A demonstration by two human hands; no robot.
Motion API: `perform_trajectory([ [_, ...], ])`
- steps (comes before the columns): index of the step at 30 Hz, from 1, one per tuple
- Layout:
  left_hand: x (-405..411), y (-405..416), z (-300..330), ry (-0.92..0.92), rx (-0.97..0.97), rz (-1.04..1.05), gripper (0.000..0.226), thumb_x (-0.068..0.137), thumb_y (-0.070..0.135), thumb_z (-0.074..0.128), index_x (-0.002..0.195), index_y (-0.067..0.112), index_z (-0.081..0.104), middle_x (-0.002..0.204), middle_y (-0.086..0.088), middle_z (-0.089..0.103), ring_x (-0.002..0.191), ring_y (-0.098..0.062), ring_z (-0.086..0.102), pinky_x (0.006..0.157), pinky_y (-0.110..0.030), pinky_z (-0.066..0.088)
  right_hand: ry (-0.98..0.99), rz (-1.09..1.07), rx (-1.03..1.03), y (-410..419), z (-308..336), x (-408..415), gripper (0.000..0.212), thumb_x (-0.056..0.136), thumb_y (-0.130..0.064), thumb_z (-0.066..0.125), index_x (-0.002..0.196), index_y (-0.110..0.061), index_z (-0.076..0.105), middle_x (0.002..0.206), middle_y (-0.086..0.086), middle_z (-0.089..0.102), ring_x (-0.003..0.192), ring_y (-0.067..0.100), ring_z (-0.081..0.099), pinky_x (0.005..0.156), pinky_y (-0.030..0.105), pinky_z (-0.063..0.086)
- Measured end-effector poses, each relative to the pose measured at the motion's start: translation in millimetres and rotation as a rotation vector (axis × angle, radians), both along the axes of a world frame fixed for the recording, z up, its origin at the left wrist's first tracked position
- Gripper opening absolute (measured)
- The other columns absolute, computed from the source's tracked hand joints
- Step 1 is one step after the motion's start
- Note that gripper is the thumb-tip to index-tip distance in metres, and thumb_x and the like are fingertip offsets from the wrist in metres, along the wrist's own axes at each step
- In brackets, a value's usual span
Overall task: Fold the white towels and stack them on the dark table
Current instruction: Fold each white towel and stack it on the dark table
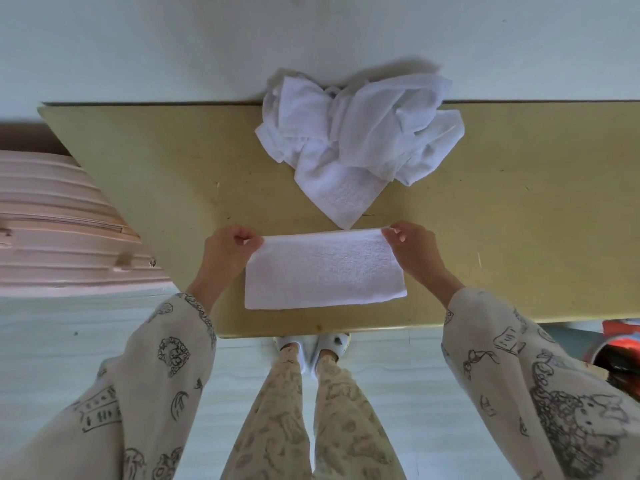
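— What are the hands doing?

— Both are closed on the folded towel (pixel 323 268). The left hand (pixel 227 249) pinches its far left corner, and the right hand (pixel 410 245) pinches its far right corner, fingers curled round the edge.

— And where does that towel lie?

— Stretched between the two hands, flat on the table (pixel 166 174), its near edge close to the table's front edge and its far edge lifted a little by the fingers.

— Anything beyond the hands?

— A heap of unfolded towels (pixel 356 140), crumpled, just past the fingertips — one corner of it points down almost to the far edge of the folded towel. Whether they touch I cannot tell.

— What else is around?

— Left of the left hand, off the table, stands a pink suitcase (pixel 59 226). Below the hands, printed sleeves (pixel 166 358) and trousers (pixel 277 410) of the same pattern, and white shoes (pixel 313 348) under the table's edge.
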State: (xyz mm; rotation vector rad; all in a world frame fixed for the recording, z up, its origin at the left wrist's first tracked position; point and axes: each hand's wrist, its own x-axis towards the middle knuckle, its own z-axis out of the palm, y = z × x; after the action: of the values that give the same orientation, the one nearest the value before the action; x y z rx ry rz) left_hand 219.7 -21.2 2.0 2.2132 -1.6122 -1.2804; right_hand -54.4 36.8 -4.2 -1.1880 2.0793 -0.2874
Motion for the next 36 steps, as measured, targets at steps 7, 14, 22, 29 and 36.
perform_trajectory([
  [7,-2,-2,-3,-0.020,-0.026,0.005,0.017,0.085,0.021,0.064,0.095,0.007,0.065,0.087,-0.001,0.059,0.079,-0.015,0.052,0.071,-0.023,0.037,0.068,-0.015,-0.011,-2,-5,4,0.025,0.095,-0.022,0.048,0.101,-0.002,0.062,0.095,0.012,0.066,0.078,0.019,0.053,0.067,0.022,0.033],
  [14,-2,3,-7,-0.051,-0.044,-0.013,0.021,0.086,0.028,0.061,0.093,0.009,0.056,0.080,-0.002,0.056,0.068,-0.015,0.050,0.053,-0.020,0.036,0.257,0.044,-0.032,2,-9,7,0.024,0.094,-0.027,0.049,0.096,-0.004,0.056,0.075,0.009,0.058,0.065,0.025,0.052,0.057,0.027,0.035],
  [22,-1,40,-10,-0.270,-0.478,-0.158,0.025,0.093,0.022,0.047,0.108,0.003,0.050,0.104,-0.015,0.056,0.095,-0.033,0.052,0.080,-0.042,0.041,0.449,0.147,-0.419,26,-7,30,0.035,0.091,-0.033,0.043,0.109,-0.006,0.055,0.106,0.012,0.060,0.095,0.029,0.056,0.081,0.039,0.043],
  [29,-36,84,-46,-0.270,-0.628,-0.676,0.035,0.094,0.020,0.036,0.127,0.012,0.045,0.140,-0.015,0.043,0.134,-0.031,0.030,0.112,-0.049,0.020,0.364,0.502,-0.446,47,-48,83,0.045,0.099,-0.034,0.022,0.132,-0.009,0.040,0.141,0.018,0.043,0.134,0.032,0.033,0.111,0.050,0.020],
  [36,-31,76,-59,-0.483,-0.527,-0.751,0.057,0.092,0.048,0.032,0.144,0.026,0.027,0.152,-0.015,0.022,0.141,-0.034,0.016,0.113,-0.056,0.010,0.490,0.437,-0.349,52,-59,47,0.057,0.094,-0.047,0.031,0.141,-0.015,0.035,0.149,0.019,0.030,0.139,0.031,0.025,0.114,0.047,0.015],
])
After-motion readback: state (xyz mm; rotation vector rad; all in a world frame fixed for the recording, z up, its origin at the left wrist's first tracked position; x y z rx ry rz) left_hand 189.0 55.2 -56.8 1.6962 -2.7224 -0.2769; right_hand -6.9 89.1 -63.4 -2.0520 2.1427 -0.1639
